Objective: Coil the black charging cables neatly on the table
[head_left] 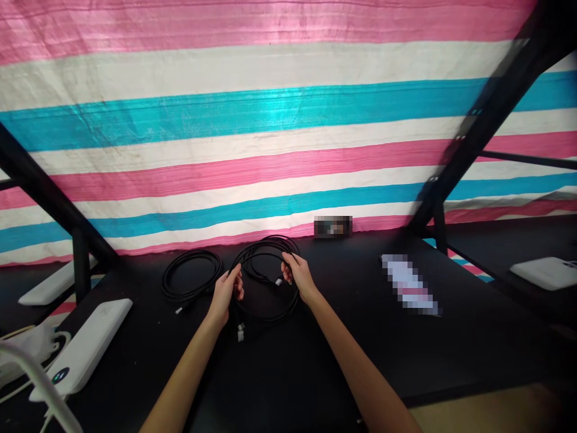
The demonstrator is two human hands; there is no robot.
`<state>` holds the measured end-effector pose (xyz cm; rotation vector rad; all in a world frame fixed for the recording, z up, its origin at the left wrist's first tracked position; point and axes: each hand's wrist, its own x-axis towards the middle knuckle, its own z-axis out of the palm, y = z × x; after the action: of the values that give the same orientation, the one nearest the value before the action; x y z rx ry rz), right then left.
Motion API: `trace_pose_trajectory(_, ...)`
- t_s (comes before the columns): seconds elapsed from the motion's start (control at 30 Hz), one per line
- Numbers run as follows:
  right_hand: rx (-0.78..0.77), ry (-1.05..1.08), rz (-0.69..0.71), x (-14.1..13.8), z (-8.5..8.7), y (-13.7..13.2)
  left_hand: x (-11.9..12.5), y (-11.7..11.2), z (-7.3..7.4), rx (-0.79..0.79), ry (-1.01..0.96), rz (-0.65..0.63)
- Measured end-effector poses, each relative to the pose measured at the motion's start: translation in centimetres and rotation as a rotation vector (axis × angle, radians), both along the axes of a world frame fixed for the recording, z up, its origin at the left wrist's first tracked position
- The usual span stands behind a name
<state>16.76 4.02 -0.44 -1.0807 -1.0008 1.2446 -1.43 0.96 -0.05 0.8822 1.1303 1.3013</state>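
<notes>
A coiled black cable (270, 249) is lifted off the black table (342, 337) between both hands. My left hand (226, 293) pinches the coil's left side, and a silver plug (240, 332) hangs below it. My right hand (298, 275) grips the coil's right side near another small plug (278, 281). A second coiled black cable (192, 275) lies flat on the table just left of my left hand.
A white power bank (88, 346) lies at the left front with white cables beside it. Other white flat devices sit at far left (54, 284) and far right (545, 272). Blurred items (409, 284) rest to the right. Black frame bars (487, 114) cross a striped sheet behind.
</notes>
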Motion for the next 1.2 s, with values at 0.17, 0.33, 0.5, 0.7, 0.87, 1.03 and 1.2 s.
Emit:
trace_pose_trajectory(0.17,-0.115,0.180,0.043,0.15,0.39,-0.05,-0.02,0.04,0.61,-0.094,-0.168,-0.068)
trace_pose_trajectory(0.33,-0.098,0.177,0.040,0.22,0.43,-0.09,0.13,-0.07,0.46,-0.032,-0.113,-0.042)
trace_pose_trajectory(0.5,-0.082,0.157,0.034,0.20,0.20,0.02,0.15,-0.05,0.19,-0.009,-0.064,-0.035)
trace_pose_trajectory(0.7,-0.074,0.139,0.026,0.07,-0.10,0.19,0.11,0.07,-0.07,-0.008,-0.041,-0.003)
trace_pose_trajectory(0.87,-0.080,0.118,0.010,0.14,-0.26,0.27,0.22,-0.05,0.06,-0.020,-0.033,-0.002)
trace_pose_trajectory(1.03,-0.086,0.111,0.002,0.24,-0.29,0.26,0.31,-0.14,0.18,-0.027,-0.026,0.000)
trace_pose_trajectory(1.2,-0.084,0.109,-0.001,0.18,-0.29,0.22,0.23,-0.07,-0.11,-0.009,-0.017,-0.006)
